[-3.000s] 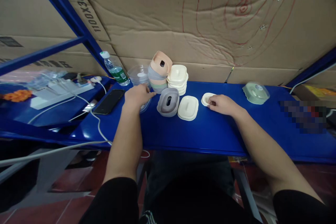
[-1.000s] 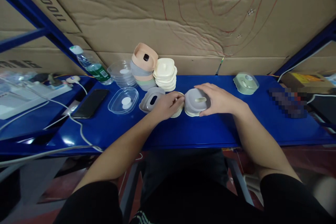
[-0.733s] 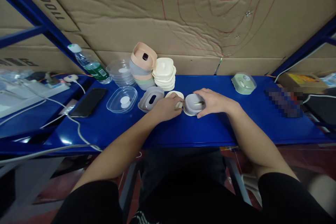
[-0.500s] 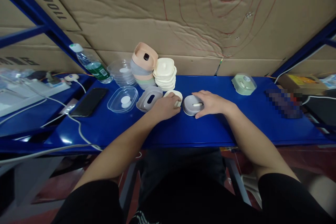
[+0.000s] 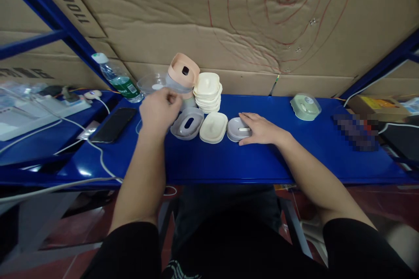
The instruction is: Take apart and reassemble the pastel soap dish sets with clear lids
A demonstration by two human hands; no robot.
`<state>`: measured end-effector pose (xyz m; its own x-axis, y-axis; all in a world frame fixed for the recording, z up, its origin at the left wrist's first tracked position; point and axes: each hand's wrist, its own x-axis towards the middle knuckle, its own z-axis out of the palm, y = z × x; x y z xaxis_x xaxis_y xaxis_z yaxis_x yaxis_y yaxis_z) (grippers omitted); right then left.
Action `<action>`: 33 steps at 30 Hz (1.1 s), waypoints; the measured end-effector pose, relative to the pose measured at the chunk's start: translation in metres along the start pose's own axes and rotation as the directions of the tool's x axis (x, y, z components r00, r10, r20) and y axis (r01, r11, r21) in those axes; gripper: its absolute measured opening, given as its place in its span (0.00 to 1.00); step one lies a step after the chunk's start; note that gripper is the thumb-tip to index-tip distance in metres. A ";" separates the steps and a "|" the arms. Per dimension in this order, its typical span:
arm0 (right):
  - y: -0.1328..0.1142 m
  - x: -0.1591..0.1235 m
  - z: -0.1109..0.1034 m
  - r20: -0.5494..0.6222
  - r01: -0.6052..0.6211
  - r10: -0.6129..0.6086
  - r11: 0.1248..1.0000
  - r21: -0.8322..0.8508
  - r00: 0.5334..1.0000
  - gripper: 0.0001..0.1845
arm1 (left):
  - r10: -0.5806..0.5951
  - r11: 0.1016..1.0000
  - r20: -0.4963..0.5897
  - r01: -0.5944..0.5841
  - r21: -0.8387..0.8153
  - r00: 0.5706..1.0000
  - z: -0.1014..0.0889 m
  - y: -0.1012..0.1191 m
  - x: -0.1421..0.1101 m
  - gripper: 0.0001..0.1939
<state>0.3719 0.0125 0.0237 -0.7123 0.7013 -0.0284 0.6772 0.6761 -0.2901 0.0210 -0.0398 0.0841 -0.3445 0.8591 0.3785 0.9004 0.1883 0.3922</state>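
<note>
My right hand point(image 5: 258, 130) wraps thumb and fingers round the right side of a small grey box point(image 5: 234, 130) with a white bar on top, which stands on the table. My left hand point(image 5: 159, 107) is raised at the left with curled fingers; what they hold, if anything, is hidden. It mostly covers the clear plastic lid, leaving only a bit of its edge visible. To its right are a grey frame point(image 5: 196, 127) with an oval slot and a shallow cream tray point(image 5: 214, 128), lying untouched beside the grey box.
Behind stand stacked cream trays point(image 5: 208, 89), peach and grey frames point(image 5: 183, 69) and clear lids point(image 5: 147, 82). A water bottle point(image 5: 122, 83) and a phone point(image 5: 114, 125) lie left. At the right sits a green box point(image 5: 306, 107) with a clear cover. Cardboard point(image 5: 157, 13) closes off the back.
My left hand has let go of the cream tray, risen and moved left over the clear lid. My right hand has stayed at the grey box.
</note>
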 end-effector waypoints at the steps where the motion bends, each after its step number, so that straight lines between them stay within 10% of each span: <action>1: 0.001 0.000 0.001 -0.005 0.005 -0.005 1.000 0.004 1.000 0.70 | -0.054 0.997 0.052 0.052 0.056 0.997 -0.004 -0.009 0.005 0.16; 6: 0.004 0.000 0.003 -0.035 0.019 -0.018 1.000 0.007 0.999 0.69 | -0.198 0.950 0.419 0.068 0.305 0.886 -0.003 -0.041 0.024 0.19; 10: 0.003 0.001 0.002 -0.022 0.013 -0.013 1.000 0.000 1.000 0.69 | -0.180 0.940 0.504 -0.003 0.342 0.845 0.003 -0.042 0.027 0.14; 18: -0.005 -0.002 -0.005 -0.048 -0.019 0.018 1.000 -0.025 0.999 0.68 | -0.182 0.967 0.222 0.134 0.216 0.958 -0.015 -0.029 0.016 0.13; 22: -0.014 -0.004 -0.015 -0.229 0.034 -0.026 0.999 0.029 0.973 0.65 | -0.079 0.987 -0.075 0.068 -0.149 0.994 -0.014 -0.014 0.003 0.09; 27: -0.022 -0.005 -0.018 -0.457 0.202 -0.115 0.969 0.146 0.882 0.70 | 0.211 0.723 -0.449 -0.448 -0.525 0.868 0.018 0.028 -0.034 0.11; 33: -0.026 -0.004 -0.008 -0.516 0.346 -0.214 0.922 0.173 0.829 0.81 | 0.629 0.314 -0.354 -0.643 -0.699 0.692 0.054 0.072 -0.083 0.08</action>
<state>0.3586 -0.0055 0.0390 -0.6409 0.5534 0.5320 0.3460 0.8269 -0.4433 0.1292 -0.0714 0.0357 0.2339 0.5444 0.8055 0.3185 -0.8257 0.4656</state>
